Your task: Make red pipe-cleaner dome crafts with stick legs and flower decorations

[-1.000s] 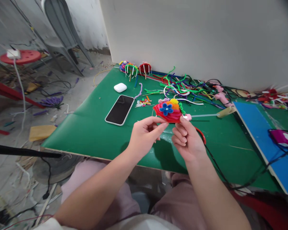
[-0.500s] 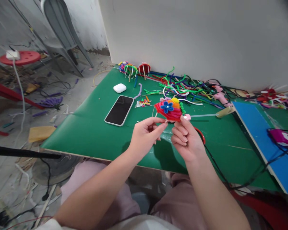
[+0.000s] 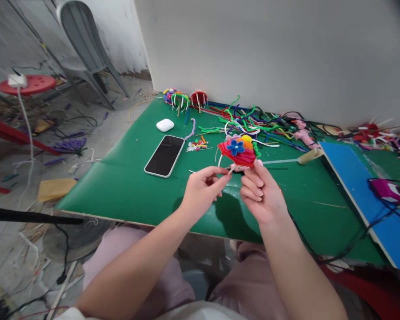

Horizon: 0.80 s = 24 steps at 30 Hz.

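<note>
Above the green table (image 3: 126, 186) I hold a small red pipe-cleaner craft (image 3: 240, 152) with a blue flower, a yellow pompom and green trim. My right hand (image 3: 262, 191) grips its underside with thumb and fingers closed. My left hand (image 3: 203, 189) pinches a thin pale stem that sticks out below the craft's left side. Both hands are raised off the table surface.
A black phone (image 3: 165, 155) and a white earbud case (image 3: 165, 125) lie left of the hands. Loose pipe cleaners (image 3: 250, 122), finished crafts (image 3: 182, 98) and pink glue guns (image 3: 303, 135) crowd the back edge. A blue board (image 3: 366, 191) lies right. A grey chair (image 3: 83, 40) stands on the littered floor.
The craft has tilted and shifted slightly right and up in my hands. My left fingers have slid to pinch the stem under it. The view has shifted a little.
</note>
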Motion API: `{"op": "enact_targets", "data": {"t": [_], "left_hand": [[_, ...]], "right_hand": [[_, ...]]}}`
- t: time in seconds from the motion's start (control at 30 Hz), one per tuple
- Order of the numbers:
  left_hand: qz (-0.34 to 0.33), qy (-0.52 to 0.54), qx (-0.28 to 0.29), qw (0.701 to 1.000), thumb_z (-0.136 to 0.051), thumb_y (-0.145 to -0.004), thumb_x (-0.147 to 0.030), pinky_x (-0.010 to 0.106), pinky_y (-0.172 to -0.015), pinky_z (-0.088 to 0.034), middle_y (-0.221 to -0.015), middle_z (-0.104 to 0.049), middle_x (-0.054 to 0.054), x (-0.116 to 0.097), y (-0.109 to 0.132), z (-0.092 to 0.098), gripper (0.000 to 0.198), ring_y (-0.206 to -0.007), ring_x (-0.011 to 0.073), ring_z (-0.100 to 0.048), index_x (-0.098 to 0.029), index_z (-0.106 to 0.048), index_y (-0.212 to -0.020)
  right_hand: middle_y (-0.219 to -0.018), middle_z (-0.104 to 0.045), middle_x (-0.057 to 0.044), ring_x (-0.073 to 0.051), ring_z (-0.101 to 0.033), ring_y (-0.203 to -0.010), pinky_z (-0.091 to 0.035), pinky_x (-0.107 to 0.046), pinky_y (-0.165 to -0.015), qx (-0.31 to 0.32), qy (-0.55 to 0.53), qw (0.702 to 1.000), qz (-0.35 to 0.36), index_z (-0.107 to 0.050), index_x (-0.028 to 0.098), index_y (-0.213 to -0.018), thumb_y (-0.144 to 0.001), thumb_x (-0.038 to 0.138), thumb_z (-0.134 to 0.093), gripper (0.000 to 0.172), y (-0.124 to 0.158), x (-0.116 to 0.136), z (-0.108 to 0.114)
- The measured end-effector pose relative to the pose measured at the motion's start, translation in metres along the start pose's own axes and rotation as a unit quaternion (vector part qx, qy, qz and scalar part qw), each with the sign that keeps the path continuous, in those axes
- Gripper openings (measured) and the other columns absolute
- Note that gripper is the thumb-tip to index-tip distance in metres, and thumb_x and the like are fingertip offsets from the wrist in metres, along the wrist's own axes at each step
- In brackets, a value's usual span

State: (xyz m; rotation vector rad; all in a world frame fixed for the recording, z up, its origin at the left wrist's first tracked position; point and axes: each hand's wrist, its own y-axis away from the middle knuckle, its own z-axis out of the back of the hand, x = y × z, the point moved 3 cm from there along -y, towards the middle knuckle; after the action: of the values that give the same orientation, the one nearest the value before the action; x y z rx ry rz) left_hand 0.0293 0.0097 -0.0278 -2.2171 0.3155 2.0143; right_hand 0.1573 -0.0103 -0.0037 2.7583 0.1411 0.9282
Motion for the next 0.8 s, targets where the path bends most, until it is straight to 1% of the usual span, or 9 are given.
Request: {"op": "enact_targets", "data": {"t": [0.13, 0.23, 0.3, 0.37, 0.43, 0.53, 0.67, 0.73, 0.8], "left_hand": [[0.012, -0.018, 0.003, 1.0, -0.066, -0.073, -0.038, 0.012, -0.036, -0.033, -0.045, -0.045, -0.007, 0.001, -0.001, 0.0, 0.023, -0.039, 0.0035, -0.043, -0.017, -0.065, -0.081], [0.07, -0.019, 0.059, 0.996, -0.067, -0.073, -0.035, 0.013, -0.037, -0.033, -0.046, -0.049, -0.006, 0.005, 0.001, -0.004, 0.023, -0.04, 0.0034, -0.042, -0.015, -0.067, -0.084], [0.116, 0.02, 0.103, 0.988, -0.068, -0.071, -0.035, 0.013, -0.037, -0.032, -0.048, -0.052, -0.004, 0.008, 0.004, -0.01, 0.026, -0.04, 0.0031, -0.042, -0.014, -0.068, -0.088], [0.148, 0.117, 0.118, 0.975, -0.069, -0.071, -0.034, 0.012, -0.036, -0.03, -0.047, -0.051, -0.005, 0.011, 0.008, -0.016, 0.03, -0.038, 0.0017, -0.039, -0.016, -0.067, -0.095], [0.171, 0.256, 0.113, 0.945, -0.069, -0.073, -0.031, 0.011, -0.035, -0.025, -0.044, -0.045, -0.009, 0.011, 0.013, -0.023, 0.032, -0.035, -0.0005, -0.032, -0.019, -0.065, -0.102], [0.189, 0.419, 0.112, 0.881, -0.067, -0.075, -0.024, 0.01, -0.034, -0.019, -0.044, -0.039, -0.011, 0.008, 0.019, -0.031, 0.031, -0.034, -0.002, -0.024, -0.02, -0.062, -0.106], [0.202, 0.508, 0.108, 0.83, -0.068, -0.075, -0.019, 0.01, -0.034, -0.017, -0.045, -0.04, -0.011, 0.004, 0.018, -0.035, 0.018, -0.033, -0.0026, -0.024, -0.018, -0.062, -0.092], [0.204, 0.53, 0.106, 0.816, -0.069, -0.074, -0.02, 0.01, -0.033, -0.016, -0.046, -0.041, -0.011, 0.003, 0.016, -0.035, 0.013, -0.032, -0.003, -0.025, -0.017, -0.061, -0.084], [0.204, 0.535, 0.108, 0.813, -0.07, -0.073, -0.021, 0.009, -0.033, -0.017, -0.046, -0.042, -0.011, 0.004, 0.016, -0.037, 0.015, -0.032, -0.0033, -0.025, -0.016, -0.059, -0.081]], "right_hand": [[-0.042, -0.037, 0.012, 0.001, -0.026, -0.031, -0.022, -0.01, -0.025, 0.002, -0.003, 1.0, -0.002, -0.043, 0.016, -0.058, -0.076, 0.023, -0.067, 0.031, 0.0, 0.002, 0.001], [-0.042, -0.037, 0.011, 0.001, -0.026, -0.031, -0.022, -0.01, -0.025, 0.0, -0.003, 1.0, 0.001, -0.043, 0.015, -0.058, -0.076, 0.022, -0.067, 0.031, -0.001, 0.002, 0.002], [-0.043, -0.037, 0.011, 0.001, -0.026, -0.031, -0.022, -0.01, -0.025, 0.001, -0.002, 1.0, 0.007, -0.044, 0.016, -0.058, -0.076, 0.022, -0.067, 0.03, -0.002, 0.001, 0.002], [-0.043, -0.037, 0.011, 0.001, -0.026, -0.031, -0.021, -0.01, -0.025, 0.002, 0.001, 1.0, 0.012, -0.044, 0.016, -0.058, -0.076, 0.022, -0.068, 0.03, -0.002, 0.0, 0.002], [-0.042, -0.037, 0.011, 0.001, -0.026, -0.031, -0.02, -0.01, -0.025, 0.001, 0.005, 1.0, 0.013, -0.043, 0.016, -0.058, -0.075, 0.022, -0.068, 0.031, -0.002, -0.003, 0.002], [-0.042, -0.037, 0.011, 0.001, -0.026, -0.03, -0.02, -0.01, -0.025, -0.004, 0.018, 1.0, 0.012, -0.042, 0.016, -0.058, -0.074, 0.024, -0.069, 0.033, -0.003, -0.007, 0.002], [-0.04, -0.037, 0.012, 0.001, -0.025, -0.029, -0.019, -0.01, -0.024, -0.018, 0.039, 0.999, 0.01, -0.042, 0.017, -0.059, -0.071, 0.026, -0.072, 0.034, -0.006, -0.012, 0.002], [-0.04, -0.038, 0.012, 0.001, -0.025, -0.029, -0.017, -0.009, -0.024, -0.026, 0.042, 0.999, 0.005, -0.041, 0.017, -0.058, -0.07, 0.026, -0.073, 0.035, -0.007, -0.014, 0.003], [-0.04, -0.037, 0.012, 0.001, -0.024, -0.028, -0.017, -0.01, -0.023, -0.032, 0.044, 0.998, 0.004, -0.039, 0.018, -0.057, -0.069, 0.026, -0.074, 0.038, -0.007, -0.014, 0.003]]}}
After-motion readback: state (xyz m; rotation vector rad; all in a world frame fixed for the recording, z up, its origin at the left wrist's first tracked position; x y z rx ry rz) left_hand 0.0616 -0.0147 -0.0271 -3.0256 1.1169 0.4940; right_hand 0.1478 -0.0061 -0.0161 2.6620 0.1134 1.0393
